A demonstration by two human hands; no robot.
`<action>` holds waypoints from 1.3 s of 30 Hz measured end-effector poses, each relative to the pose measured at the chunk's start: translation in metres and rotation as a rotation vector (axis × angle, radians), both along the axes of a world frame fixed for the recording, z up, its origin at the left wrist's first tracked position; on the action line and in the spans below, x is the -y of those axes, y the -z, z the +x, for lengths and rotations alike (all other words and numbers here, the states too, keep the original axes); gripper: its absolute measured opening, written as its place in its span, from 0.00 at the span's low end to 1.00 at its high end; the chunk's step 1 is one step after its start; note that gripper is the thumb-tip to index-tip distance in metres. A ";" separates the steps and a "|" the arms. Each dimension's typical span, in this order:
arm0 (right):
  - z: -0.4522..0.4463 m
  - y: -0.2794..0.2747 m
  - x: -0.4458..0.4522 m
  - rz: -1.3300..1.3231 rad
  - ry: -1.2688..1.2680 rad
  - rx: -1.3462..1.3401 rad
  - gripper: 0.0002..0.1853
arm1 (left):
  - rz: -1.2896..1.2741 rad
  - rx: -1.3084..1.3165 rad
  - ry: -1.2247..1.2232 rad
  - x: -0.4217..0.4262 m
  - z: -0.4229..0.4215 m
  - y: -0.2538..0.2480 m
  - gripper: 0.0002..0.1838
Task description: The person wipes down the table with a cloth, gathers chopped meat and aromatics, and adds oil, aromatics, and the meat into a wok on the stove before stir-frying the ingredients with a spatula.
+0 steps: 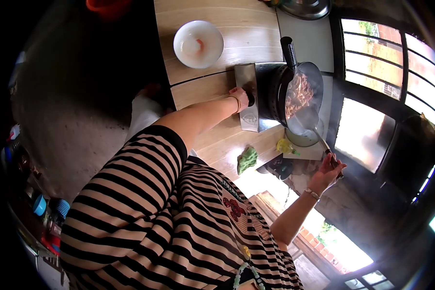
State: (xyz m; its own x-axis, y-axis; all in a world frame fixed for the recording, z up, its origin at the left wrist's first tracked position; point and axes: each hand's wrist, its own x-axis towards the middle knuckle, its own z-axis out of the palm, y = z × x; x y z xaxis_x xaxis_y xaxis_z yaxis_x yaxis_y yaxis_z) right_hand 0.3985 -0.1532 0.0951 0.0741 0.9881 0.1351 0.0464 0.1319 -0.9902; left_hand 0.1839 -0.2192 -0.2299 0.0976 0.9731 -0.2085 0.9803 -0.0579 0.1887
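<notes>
A dark wok (316, 77) with a black handle sits tilted-looking on a gas stove (248, 118), holding browned, steaming chopped pieces of food (298, 95), possibly meat. At the stove's metal front panel, my left hand (239, 99) has its fingers closed around a black control knob (251, 98). My right hand (327, 173) grips the handle of a spatula (322, 141), whose broad metal head rests inside the wok against the food. Below the wok's near rim is a pale round dish (302, 139), partly hidden by the wok.
A white bowl (184, 44) with reddish residue stands on the wooden counter (246, 24). Beside the stove lie a crumpled green cloth (247, 160) and a yellow oil bottle (284, 146). A metal lid (307, 8) is at the back. Barred windows (372, 53) line the wall.
</notes>
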 end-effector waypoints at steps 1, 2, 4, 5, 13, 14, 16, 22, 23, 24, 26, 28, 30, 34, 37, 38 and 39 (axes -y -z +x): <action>0.001 -0.003 -0.002 -0.010 0.017 0.020 0.20 | -0.001 -0.012 -0.015 -0.001 0.002 0.002 0.13; 0.003 -0.006 -0.005 -0.019 0.035 0.039 0.19 | -0.001 -0.025 -0.029 -0.003 0.003 0.004 0.13; 0.004 -0.011 -0.010 -0.033 0.048 0.068 0.19 | -0.024 -0.005 -0.024 -0.003 0.002 0.004 0.13; 0.003 -0.013 -0.012 -0.039 0.044 0.077 0.18 | -0.037 0.004 -0.021 -0.004 0.002 0.003 0.13; 0.001 -0.025 -0.035 -0.038 0.110 0.216 0.15 | 0.052 0.090 -0.085 -0.006 0.004 0.021 0.12; 0.005 -0.019 -0.042 -0.032 0.122 0.234 0.14 | 0.098 0.119 -0.117 -0.010 0.007 0.030 0.11; 0.011 -0.001 -0.055 -0.019 0.135 0.264 0.13 | 0.061 0.221 -0.178 0.019 -0.016 -0.017 0.12; 0.027 0.063 -0.083 -0.267 -0.085 -0.207 0.11 | -0.062 0.432 -0.322 0.083 -0.038 -0.037 0.15; 0.025 0.059 -0.074 -0.206 -0.120 -0.139 0.12 | -0.101 0.445 -0.349 0.099 -0.046 -0.038 0.14; 0.017 0.050 -0.066 -0.141 -0.157 -0.071 0.12 | -0.113 0.505 -0.360 0.116 -0.058 -0.033 0.14; 0.009 0.020 -0.044 -0.035 -0.236 0.061 0.12 | -0.047 0.633 -0.394 0.159 -0.083 -0.014 0.12; 0.019 0.004 -0.040 0.038 -0.297 0.148 0.12 | 0.001 0.608 -0.492 0.207 -0.110 -0.015 0.09; 0.034 -0.003 -0.048 0.048 -0.265 0.161 0.12 | -0.047 0.508 -0.578 0.251 -0.135 -0.013 0.09; 0.069 0.025 -0.115 -0.080 -0.145 0.041 0.12 | -0.173 0.439 -0.746 0.313 -0.166 -0.018 0.07; 0.057 0.042 -0.161 -0.238 -0.227 -0.174 0.11 | -0.161 0.507 -0.858 0.326 -0.170 -0.031 0.07; 0.051 0.048 -0.174 -0.304 -0.283 -0.232 0.12 | -0.141 0.530 -0.889 0.327 -0.171 -0.027 0.06; 0.041 0.048 -0.180 -0.315 -0.344 -0.230 0.12 | -0.109 0.575 -0.907 0.327 -0.172 -0.025 0.07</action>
State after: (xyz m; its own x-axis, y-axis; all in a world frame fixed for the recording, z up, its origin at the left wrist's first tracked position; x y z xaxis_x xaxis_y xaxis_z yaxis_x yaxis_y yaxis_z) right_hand 0.4395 0.0271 0.0469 -0.2694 0.9506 -0.1540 -0.1712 -0.2046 -0.9638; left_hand 0.0121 -0.5457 -0.2049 -0.5392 0.7112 -0.4511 0.4122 0.6900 0.5951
